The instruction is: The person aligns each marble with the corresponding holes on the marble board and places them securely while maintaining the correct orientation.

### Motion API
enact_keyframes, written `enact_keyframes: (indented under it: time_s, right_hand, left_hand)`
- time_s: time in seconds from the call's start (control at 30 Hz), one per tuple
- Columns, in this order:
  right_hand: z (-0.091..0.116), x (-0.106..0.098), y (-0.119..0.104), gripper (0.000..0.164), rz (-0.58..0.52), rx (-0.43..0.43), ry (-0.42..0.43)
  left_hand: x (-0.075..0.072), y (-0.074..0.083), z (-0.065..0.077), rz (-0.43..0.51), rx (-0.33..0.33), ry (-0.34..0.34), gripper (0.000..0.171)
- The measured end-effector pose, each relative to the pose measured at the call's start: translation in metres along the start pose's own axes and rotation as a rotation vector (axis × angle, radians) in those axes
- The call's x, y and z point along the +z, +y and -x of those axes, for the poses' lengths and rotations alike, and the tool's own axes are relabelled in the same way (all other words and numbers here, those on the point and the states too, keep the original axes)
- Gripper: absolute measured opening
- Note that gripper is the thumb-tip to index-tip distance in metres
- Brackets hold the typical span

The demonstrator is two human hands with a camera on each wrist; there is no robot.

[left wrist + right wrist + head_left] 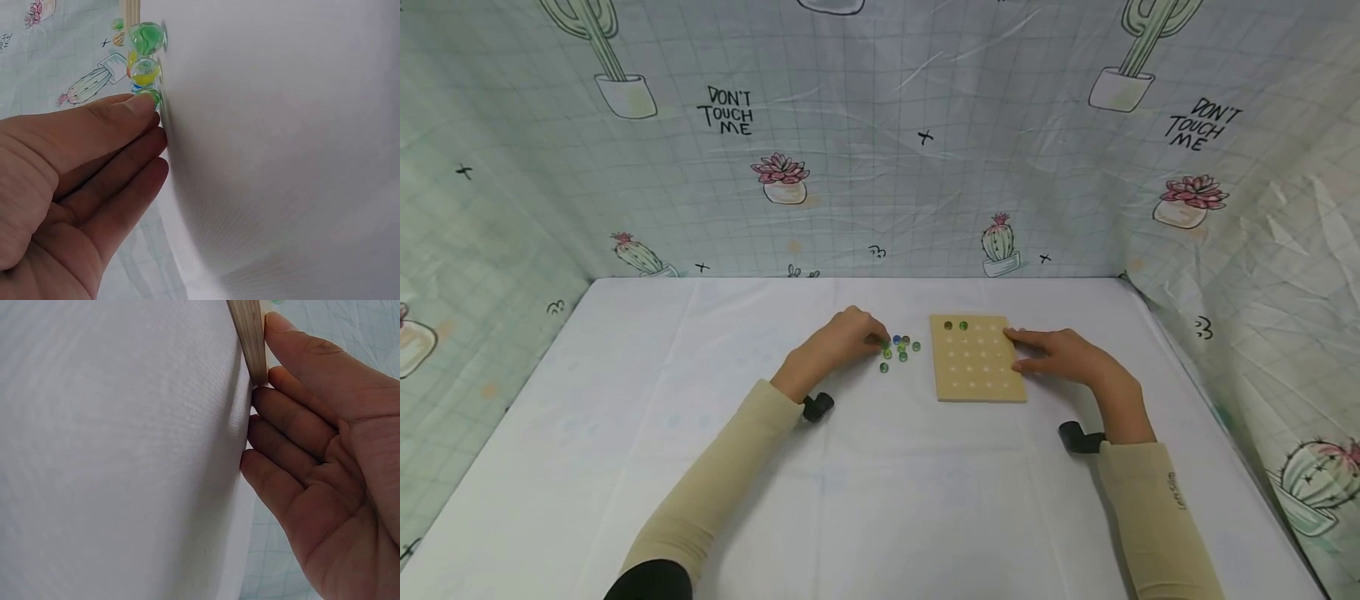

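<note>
My left hand (852, 335) is at the left side of a loose group of glass marbles (902, 357). In the left wrist view its thumb and index finger pinch a green marble (152, 97) low at the white cloth. Beyond it a yellow marble (145, 73) and another green-swirled marble (147, 39) lie in line. The square wooden board (977, 387) has rows of small hollows, with two marbles (963, 326) in its far left row. My right hand (1063, 358) touches the board's right edge with thumb and fingers extended; the right wrist view shows fingertips (278, 324) at that edge.
A white cloth (880, 500) covers the table. Patterned curtains (865, 183) with cactus drawings stand behind it and at both sides. Black wrist devices (1081, 438) sit at both sleeves, close over the cloth.
</note>
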State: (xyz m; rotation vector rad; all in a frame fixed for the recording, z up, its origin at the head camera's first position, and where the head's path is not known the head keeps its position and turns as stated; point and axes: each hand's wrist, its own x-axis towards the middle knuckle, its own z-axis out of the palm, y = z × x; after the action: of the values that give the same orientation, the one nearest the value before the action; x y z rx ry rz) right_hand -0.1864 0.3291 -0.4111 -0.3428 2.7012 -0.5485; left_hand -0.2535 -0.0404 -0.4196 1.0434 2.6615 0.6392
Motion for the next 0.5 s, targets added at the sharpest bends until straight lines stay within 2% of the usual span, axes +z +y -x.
enact_keyframes:
  time_s: [0.5]
  right_hand:
    - [-0.0007,0.0004,0.0012,0.073,0.000,0.016,-0.001]
  left_hand:
    - [-0.0034,0.0043,-0.0029,-0.031,-0.021,0.019,0.014]
